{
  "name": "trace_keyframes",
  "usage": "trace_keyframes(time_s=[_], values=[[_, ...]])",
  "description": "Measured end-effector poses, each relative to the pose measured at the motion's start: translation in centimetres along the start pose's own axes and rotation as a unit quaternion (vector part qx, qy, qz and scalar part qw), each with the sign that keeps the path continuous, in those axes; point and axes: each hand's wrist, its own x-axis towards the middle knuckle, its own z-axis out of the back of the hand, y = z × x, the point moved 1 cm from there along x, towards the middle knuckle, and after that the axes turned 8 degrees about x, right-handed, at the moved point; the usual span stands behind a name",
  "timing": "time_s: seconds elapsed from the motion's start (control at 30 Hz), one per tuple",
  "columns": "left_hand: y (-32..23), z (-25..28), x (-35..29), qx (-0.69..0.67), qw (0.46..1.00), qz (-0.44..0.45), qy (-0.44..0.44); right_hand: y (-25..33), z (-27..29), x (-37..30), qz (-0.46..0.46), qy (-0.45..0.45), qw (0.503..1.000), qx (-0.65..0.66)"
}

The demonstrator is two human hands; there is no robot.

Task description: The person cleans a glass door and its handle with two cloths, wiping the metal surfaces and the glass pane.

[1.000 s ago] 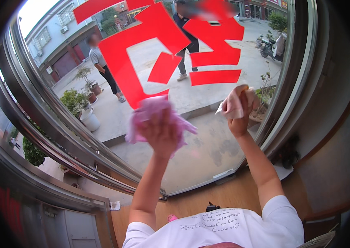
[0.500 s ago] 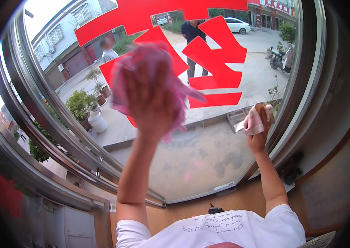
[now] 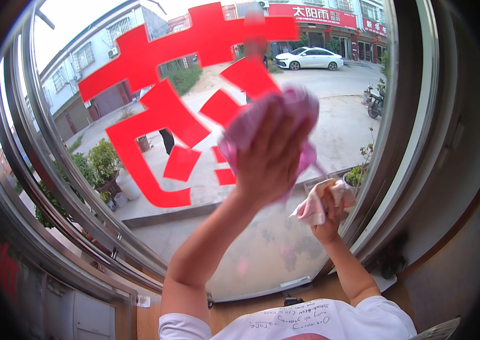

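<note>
My left hand point(image 3: 268, 156) lies spread over a pink cloth point(image 3: 303, 110) and holds it up against the large glass pane point(image 3: 240, 243). The cloth's upper part is smeared by motion, and its lower corner hangs to the right of my wrist. It covers part of the red cut-out lettering point(image 3: 194, 48) on the glass. Lower and to the right, my right hand point(image 3: 333, 218) is closed round a bunched, pale pink and white cloth point(image 3: 311, 208), beside the frame at the pane's right. Its fingers are partly hidden by the folds.
Metal frame bars point(image 3: 61, 150) border the pane on the left, and a pale frame post point(image 3: 401, 153) stands at the right. Through the glass show a white car point(image 3: 309, 58), potted plants point(image 3: 104, 161) and a parked scooter point(image 3: 375, 102). A white cabinet point(image 3: 93, 317) is at the lower left.
My left hand and the pink cloth have moved right and slightly down across the glass. My right hand with the pale cloth sits lower and further left. The whole view has shifted.
</note>
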Motion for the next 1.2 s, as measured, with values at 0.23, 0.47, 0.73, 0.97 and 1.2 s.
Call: trace_keyframes(time_s=[0.23, 0.47, 0.73, 0.97, 1.2], values=[[2.6, 1.1, 2.3, 0.098, 0.992, -0.055, 0.052, -5.9, 4.0, 3.2, -0.007, -0.041, 0.996, 0.075], [20.9, 0.7, 14.6, 0.402, 0.904, 0.071, -0.123, -7.7, 4.6, 2.3, 0.068, -0.034, 0.993, 0.092], [3.9, -8.4, 25.1, 0.304, 0.950, -0.034, -0.065, -10.5, 3.3, 0.8, 0.113, -0.028, 0.985, 0.130], [-12.9, -11.5, 14.7, -0.021, 0.996, -0.075, -0.034, -9.9, 4.2, 1.5, 0.111, 0.003, 0.991, 0.075], [-11.4, -9.4, 10.7, 0.062, 0.983, -0.165, 0.057, -10.5, 4.3, 1.3, 0.135, 0.009, 0.985, 0.104]])
